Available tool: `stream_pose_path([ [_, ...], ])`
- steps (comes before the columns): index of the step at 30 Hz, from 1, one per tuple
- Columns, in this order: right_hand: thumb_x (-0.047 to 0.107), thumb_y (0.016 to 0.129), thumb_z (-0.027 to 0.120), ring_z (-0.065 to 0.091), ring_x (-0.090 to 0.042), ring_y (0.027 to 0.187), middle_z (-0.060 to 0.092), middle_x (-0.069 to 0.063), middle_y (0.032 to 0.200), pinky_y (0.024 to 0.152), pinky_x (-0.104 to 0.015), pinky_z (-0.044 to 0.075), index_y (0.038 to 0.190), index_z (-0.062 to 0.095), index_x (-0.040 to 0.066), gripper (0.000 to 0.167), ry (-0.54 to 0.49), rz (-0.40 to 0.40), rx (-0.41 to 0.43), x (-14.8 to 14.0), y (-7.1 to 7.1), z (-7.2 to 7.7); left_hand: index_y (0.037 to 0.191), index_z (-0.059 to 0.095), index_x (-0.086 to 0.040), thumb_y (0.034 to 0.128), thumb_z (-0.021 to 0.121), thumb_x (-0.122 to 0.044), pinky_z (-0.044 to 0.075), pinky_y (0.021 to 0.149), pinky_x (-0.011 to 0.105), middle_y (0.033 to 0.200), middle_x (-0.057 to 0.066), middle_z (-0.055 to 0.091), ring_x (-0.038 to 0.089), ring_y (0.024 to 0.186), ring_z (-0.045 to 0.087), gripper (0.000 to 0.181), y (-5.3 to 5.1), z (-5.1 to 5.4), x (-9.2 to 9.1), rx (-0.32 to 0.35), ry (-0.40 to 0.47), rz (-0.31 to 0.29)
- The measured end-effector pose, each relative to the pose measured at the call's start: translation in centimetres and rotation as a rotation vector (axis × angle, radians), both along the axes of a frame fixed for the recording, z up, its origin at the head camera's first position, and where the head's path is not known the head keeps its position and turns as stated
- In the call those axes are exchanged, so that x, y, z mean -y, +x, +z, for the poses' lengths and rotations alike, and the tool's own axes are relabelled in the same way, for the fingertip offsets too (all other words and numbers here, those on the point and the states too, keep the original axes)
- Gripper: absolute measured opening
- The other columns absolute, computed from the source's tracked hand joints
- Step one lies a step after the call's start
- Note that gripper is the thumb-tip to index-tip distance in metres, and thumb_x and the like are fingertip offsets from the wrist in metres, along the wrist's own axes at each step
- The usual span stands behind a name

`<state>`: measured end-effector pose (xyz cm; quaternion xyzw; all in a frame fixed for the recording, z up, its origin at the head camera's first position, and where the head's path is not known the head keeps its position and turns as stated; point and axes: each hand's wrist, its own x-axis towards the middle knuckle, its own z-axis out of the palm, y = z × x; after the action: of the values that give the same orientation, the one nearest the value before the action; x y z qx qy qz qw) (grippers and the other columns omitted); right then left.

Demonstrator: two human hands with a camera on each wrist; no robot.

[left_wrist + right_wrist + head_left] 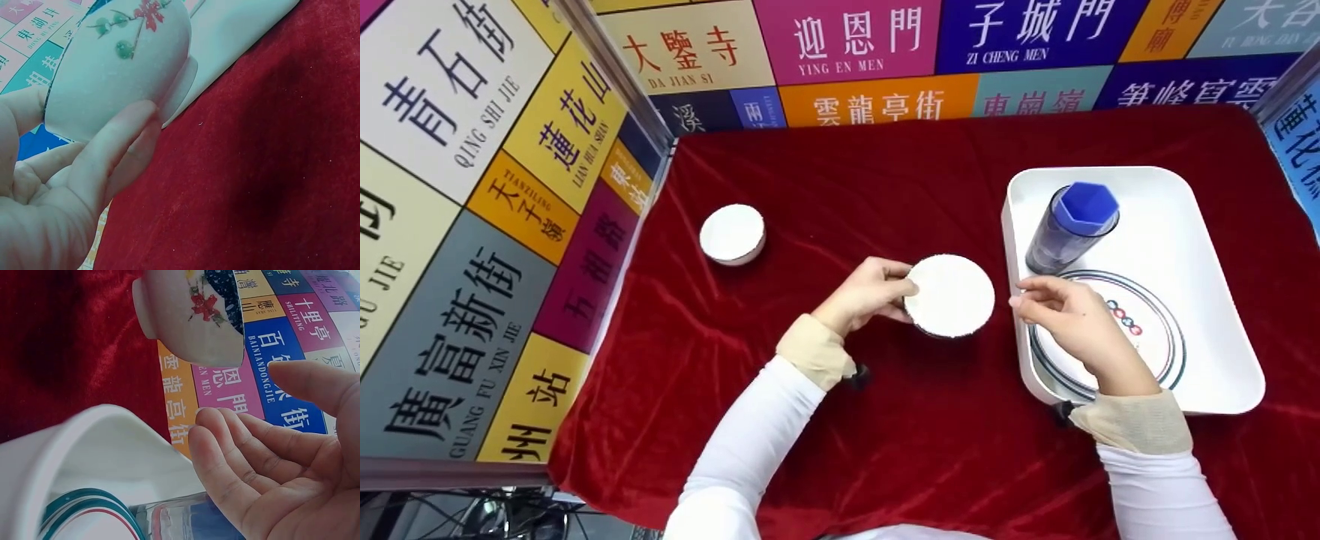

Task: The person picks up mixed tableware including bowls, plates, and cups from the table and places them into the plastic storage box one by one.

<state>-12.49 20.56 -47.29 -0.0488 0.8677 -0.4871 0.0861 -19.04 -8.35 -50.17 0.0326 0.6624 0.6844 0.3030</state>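
My left hand (874, 294) grips a white bowl (950, 296) by its side, thumb at the rim, above the red cloth. In the left wrist view this bowl (126, 73) shows a red flower and green dots painted on its outer wall, with fingers against its lower side. Just right of it, my right hand (1069, 322) hovers over the left edge of a white tray (1222, 300). Its fingers are loosely bent and hold nothing; in the right wrist view the hand (275, 455) is apart from the bowl (191, 320).
Stacked plates (1159, 330) with dark rings lie in the tray, partly beneath my right hand. Behind them stands a clear tumbler (1046, 251) with a blue hexagonal cup (1086, 206) in its mouth. Another white bowl (733, 234) sits at the left on the red cloth (840, 187).
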Motion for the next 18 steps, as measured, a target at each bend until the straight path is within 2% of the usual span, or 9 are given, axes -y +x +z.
stream_pose_path([
  [8,0.022,0.098,0.067,0.065,0.005,0.086,0.068,-0.023,0.113,0.079,-0.01,0.054,0.131,0.061,-0.008,0.044,-0.049,0.026,0.017,0.3,-0.3,-0.1,0.121,0.066,0.007,0.0902,0.059,0.002,0.065,0.071,0.04,0.09,0.01,0.07,0.019,0.072,0.071,0.033,0.2,-0.1,-0.5,0.003,0.013,-0.007],
  [18,0.021,0.1,0.064,0.062,0.008,0.086,0.067,-0.026,0.116,0.078,-0.008,0.052,0.134,0.057,-0.01,0.047,-0.031,0.026,0.036,0.4,-0.3,-0.2,0.122,0.066,0.008,0.0903,0.059,0.003,0.065,0.071,0.041,0.09,0.011,0.07,0.019,0.073,0.071,0.033,0.4,0.2,-1.9,-0.006,0.04,-0.031],
])
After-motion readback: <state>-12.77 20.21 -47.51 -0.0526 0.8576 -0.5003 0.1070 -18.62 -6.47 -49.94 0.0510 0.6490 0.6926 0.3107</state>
